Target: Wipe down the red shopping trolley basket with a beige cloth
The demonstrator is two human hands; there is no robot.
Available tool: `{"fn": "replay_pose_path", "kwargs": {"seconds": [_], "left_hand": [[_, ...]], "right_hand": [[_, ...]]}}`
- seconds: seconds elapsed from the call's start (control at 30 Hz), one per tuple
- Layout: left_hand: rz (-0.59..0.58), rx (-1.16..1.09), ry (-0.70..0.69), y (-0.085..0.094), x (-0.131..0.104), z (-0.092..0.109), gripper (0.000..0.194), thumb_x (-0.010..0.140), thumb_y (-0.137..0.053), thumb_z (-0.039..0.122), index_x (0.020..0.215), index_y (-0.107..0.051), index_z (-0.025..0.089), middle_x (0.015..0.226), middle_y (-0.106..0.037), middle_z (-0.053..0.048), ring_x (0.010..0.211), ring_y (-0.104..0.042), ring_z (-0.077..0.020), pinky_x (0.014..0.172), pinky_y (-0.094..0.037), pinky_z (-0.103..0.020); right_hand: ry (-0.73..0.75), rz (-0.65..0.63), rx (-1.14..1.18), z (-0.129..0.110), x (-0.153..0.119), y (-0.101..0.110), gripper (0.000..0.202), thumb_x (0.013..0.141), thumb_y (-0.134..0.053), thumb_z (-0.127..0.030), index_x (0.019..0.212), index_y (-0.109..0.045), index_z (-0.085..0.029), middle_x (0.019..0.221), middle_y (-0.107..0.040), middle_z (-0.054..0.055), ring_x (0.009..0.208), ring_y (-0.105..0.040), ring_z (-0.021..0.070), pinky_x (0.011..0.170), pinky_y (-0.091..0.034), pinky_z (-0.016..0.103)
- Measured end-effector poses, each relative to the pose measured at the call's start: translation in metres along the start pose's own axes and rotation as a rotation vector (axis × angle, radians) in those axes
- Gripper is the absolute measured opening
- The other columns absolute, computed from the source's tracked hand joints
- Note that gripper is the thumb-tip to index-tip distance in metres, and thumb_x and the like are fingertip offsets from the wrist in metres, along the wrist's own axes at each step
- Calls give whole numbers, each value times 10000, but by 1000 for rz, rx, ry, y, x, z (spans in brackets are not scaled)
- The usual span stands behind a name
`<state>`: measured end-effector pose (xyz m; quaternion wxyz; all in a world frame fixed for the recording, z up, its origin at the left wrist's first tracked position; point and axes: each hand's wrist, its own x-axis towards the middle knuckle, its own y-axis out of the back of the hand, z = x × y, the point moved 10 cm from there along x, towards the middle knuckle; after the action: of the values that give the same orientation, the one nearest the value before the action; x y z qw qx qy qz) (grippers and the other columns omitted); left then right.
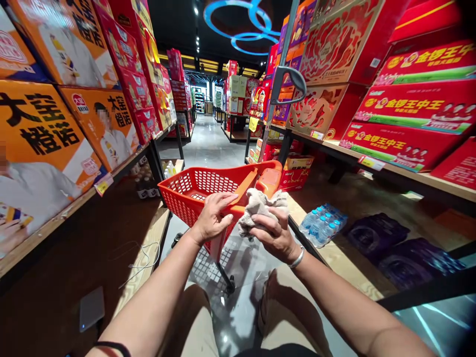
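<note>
1. Store shelves [334, 147] stacked with boxes [316, 109] flank a shiny grey floor [208, 131].
2. Between them stands a red-orange shopping cart [182, 203], directly before the person.
3. Half open, the left hand [214, 218] lays its fingers on the cart's near end, unclasped.
4. Fingers curled, the right hand [277, 235] grips a crumpled whitish cloth [256, 204] beside that end; whether cloth meets cart is unclear.
5. Wrapped bottles [323, 225] sit low at right.

Blue rings [256, 34] glow above the cart [186, 199]; beneath it, hard shadows (one latticed) cross bright floor [240, 258]; the view's edges stretch.
</note>
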<state>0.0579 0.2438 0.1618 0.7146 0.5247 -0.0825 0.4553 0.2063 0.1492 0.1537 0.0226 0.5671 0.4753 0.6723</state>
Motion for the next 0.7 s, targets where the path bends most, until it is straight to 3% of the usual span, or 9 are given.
{"fn": "replay_pose_path", "kwargs": {"seconds": [0.13, 0.27, 0.4, 0.47, 0.53, 0.63, 0.7], "left_hand": [[-107, -70, 15, -13, 6, 12, 413, 902, -537, 445, 1244, -635, 235, 1229, -658, -74, 1151, -564, -262, 1050, -374, -434], [-134, -53, 89, -15, 12, 6, 388, 896, -544, 528, 1134, -647, 239, 1139, -676, -57, 1086, -572, -260, 1009, -374, -433], [-117, -7, 122, -12, 15, 0, 405, 883, -538, 591, 1052, -647, 239, 1053, -684, -38, 1033, -576, -254, 956, -371, -428], [-107, 11, 134, -11, 15, -2, 415, 882, -528, 615, 1005, -640, 235, 1024, -686, -33, 1001, -582, -248, 938, -374, -428], [-88, 35, 157, -11, 13, -5, 433, 879, -522, 644, 946, -629, 230, 982, -688, -28, 959, -587, -244, 920, -377, -429], [-27, 88, 191, -6, 10, -9, 478, 864, -514, 695, 862, -611, 227, 921, -689, -28, 918, -582, -246, 894, -373, -435], [2, 110, 192, -3, 8, -9, 502, 862, -500, 718, 832, -609, 229, 897, -686, -29, 904, -577, -248, 882, -367, -437]], "right_hand": [[-13, 178, -15, 24, -5, 21, 165, 904, -601, -256, 880, -695, -389, 1115, -665, 19, 1227, -533, 288, 1105, -419, 610], [-21, 163, 77, 59, 14, 34, 86, 903, -585, -268, 939, -638, -325, 1210, -614, 41, 1259, -518, 273, 1132, -402, 593], [-211, 208, 220, 123, 32, 33, 119, 931, -534, -320, 1026, -574, -261, 1273, -553, 103, 1260, -535, 258, 1101, -447, 528], [-314, 270, 264, 139, 31, 30, 135, 937, -515, -341, 1034, -542, -251, 1282, -530, 112, 1265, -540, 243, 1099, -456, 496], [-364, 309, 280, 130, 23, 25, 130, 941, -508, -334, 1044, -526, -256, 1298, -515, 114, 1283, -533, 234, 1105, -456, 477], [-370, 335, 311, 90, 5, 16, 117, 953, -499, -301, 1067, -515, -278, 1304, -512, 117, 1291, -532, 230, 1087, -477, 465], [-388, 382, 319, 78, -5, 12, 131, 952, -505, -296, 1081, -509, -282, 1308, -510, 120, 1300, -524, 233, 1089, -472, 467]]}}
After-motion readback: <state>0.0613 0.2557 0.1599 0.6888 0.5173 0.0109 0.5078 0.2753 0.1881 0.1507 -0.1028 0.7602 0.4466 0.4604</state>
